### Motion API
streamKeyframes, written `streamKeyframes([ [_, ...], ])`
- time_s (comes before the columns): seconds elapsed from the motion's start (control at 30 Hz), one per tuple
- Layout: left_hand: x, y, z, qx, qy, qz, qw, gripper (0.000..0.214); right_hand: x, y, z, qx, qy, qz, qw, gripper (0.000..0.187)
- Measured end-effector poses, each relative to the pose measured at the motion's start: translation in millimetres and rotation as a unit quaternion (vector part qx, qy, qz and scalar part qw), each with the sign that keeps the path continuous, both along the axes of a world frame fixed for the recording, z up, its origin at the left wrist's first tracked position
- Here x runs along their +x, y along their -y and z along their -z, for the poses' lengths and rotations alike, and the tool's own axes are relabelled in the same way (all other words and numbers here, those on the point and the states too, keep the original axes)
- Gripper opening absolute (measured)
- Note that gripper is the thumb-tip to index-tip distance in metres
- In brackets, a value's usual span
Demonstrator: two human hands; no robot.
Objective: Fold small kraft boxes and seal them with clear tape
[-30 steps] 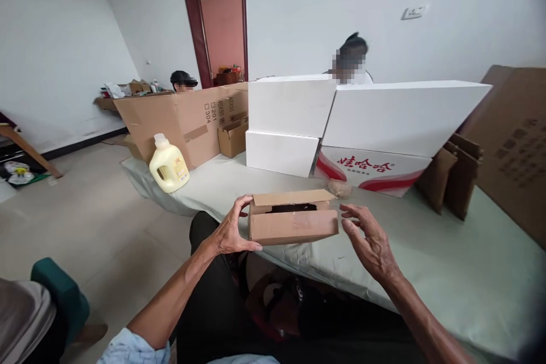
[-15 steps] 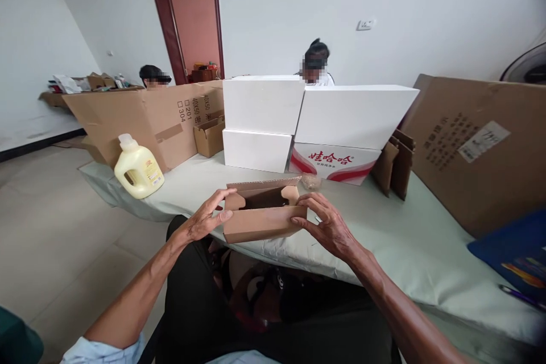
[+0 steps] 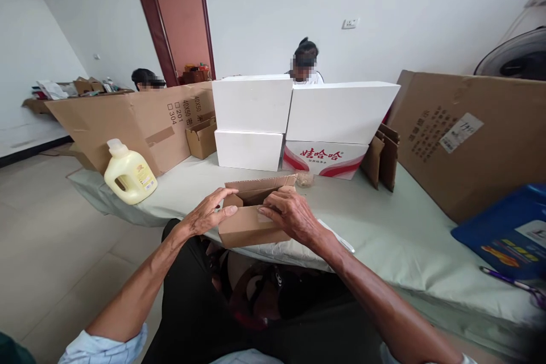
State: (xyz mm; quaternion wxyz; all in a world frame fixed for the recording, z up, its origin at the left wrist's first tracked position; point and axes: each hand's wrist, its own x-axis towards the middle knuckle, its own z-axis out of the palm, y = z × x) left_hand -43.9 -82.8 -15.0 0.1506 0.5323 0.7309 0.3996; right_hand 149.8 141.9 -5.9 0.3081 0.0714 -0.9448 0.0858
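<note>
A small open-topped cardboard box [image 3: 251, 232] stands at the table's near edge, its back flap raised. My left hand [image 3: 209, 213] holds its left end, thumb at the front corner and fingers toward the back. Over the right part of the opening, my right hand [image 3: 290, 213] is closed on the front wall, thumb outside and fingers curled over the rim. A paler patch shows under that thumb; I cannot make out what it is. The box's inside is mostly hidden. A slim white object [image 3: 336, 236] lies right of my right hand.
White boxes [image 3: 251, 105] are stacked behind, beside a red-and-white printed box [image 3: 325, 159]. Large cardboard sheets [image 3: 430, 136] stand right and left. A yellow jug [image 3: 130, 173] is at left, a blue container [image 3: 503, 233] at right. Two people sit beyond.
My right hand has moved left, from the box's right end to its front rim. My left hand stays at the left end. The view has shifted slightly right.
</note>
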Motion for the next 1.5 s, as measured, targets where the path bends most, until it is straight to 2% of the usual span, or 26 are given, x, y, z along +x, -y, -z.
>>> streamKeyframes([
  [0.13,-6,-7,-6.2,-0.035,-0.059,0.008,0.998,0.059,-1,0,-4.1,0.047,0.043,-0.022,0.998,0.033],
  [0.33,-12,-19,-10.7,-0.046,-0.114,0.048,0.991,0.049,6,-25,-18.2,0.128,0.115,-0.002,0.985,0.048],
  [0.53,-26,-14,-20.8,-0.077,-0.063,0.089,0.991,0.055,8,-38,-14.7,0.13,0.049,-0.041,0.99,0.066],
  [0.67,-42,-7,-27.5,-0.082,0.013,0.15,0.985,0.083,16,-38,-14.2,0.089,0.02,-0.055,0.994,0.072],
  [0.8,-48,-6,-28.8,-0.079,0.039,0.182,0.979,0.103,25,-42,-17.4,0.029,0.043,-0.059,0.997,0.068],
  [0.97,-43,-7,-24.0,-0.096,0.066,0.161,0.98,0.103,29,-47,-30.2,-0.07,0.143,-0.065,0.985,0.067],
  [1.07,-42,-6,-17.3,-0.063,0.072,0.145,0.985,0.099,31,-53,-40.8,-0.153,0.187,-0.084,0.967,0.066],
  [1.2,-42,-2,-4.3,-0.002,0.1,0.116,0.988,0.091,35,-62,-44.5,-0.241,0.17,-0.081,0.952,0.066],
  [1.3,-40,1,7.8,0.03,0.106,0.099,0.989,0.091,40,-67,-30.8,-0.295,0.108,-0.065,0.947,0.07],
  [1.5,-35,-6,34.9,0.117,0.126,0.033,0.985,0.094,46,-61,19.9,-0.369,-0.07,0.023,0.927,0.07],
])
